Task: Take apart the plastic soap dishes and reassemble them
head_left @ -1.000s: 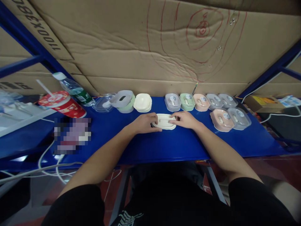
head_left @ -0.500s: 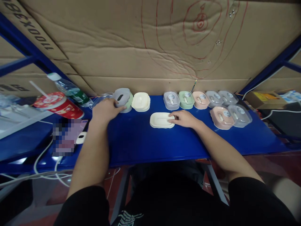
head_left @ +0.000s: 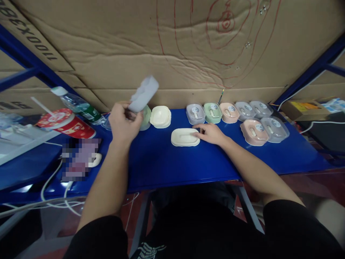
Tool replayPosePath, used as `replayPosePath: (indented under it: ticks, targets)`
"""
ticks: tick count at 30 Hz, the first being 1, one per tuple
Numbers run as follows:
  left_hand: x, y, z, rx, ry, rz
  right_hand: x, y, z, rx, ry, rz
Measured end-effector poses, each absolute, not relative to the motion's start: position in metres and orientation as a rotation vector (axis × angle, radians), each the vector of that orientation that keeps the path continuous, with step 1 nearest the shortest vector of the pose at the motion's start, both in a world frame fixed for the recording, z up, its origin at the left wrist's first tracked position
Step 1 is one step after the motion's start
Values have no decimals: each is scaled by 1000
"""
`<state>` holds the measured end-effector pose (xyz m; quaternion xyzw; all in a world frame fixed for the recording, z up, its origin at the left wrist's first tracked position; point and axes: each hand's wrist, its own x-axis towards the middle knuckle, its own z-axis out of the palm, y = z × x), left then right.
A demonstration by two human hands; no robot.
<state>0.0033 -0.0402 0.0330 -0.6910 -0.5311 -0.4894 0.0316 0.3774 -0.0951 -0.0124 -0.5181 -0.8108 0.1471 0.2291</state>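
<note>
The left hand's (head_left: 125, 120) fingers are clamped on a tilted grey plastic part (head_left: 145, 92), raised above the worktop (head_left: 167, 169) near the green container (head_left: 146, 120). The right hand's (head_left: 211, 133) fingers touch the right end of a cream oblong tray (head_left: 183, 138) lying flat; whether they grip cannot be told. Seven clear-lidded boxes (head_left: 254, 133) appear complete; the oblong tray and cream container (head_left: 161, 117), both lidless, appear not yet assembled.

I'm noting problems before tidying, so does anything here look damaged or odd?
The cardboard behind the blue table looks creased and carries red rings, unusual marks for plain backing. No spill shows.
</note>
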Motion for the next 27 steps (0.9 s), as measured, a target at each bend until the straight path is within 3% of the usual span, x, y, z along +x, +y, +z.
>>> replayPosePath:
  ticks: [6,13,22,27]
  targets:
    - [52,-64,12,-2692,-1493,-1363,382,-100,-7,-1335,-1941,290]
    - [70,-64,2,-2970,-1707,-880,378,-105,-1,-1259,-2124,278]
    - [76,-58,-16,-3383,-1921,-1101,384,-101,4,-1483,-2269,427]
    - [79,-58,-17,-3344,-1858,-668,376,-102,5,-1731,-2405,518]
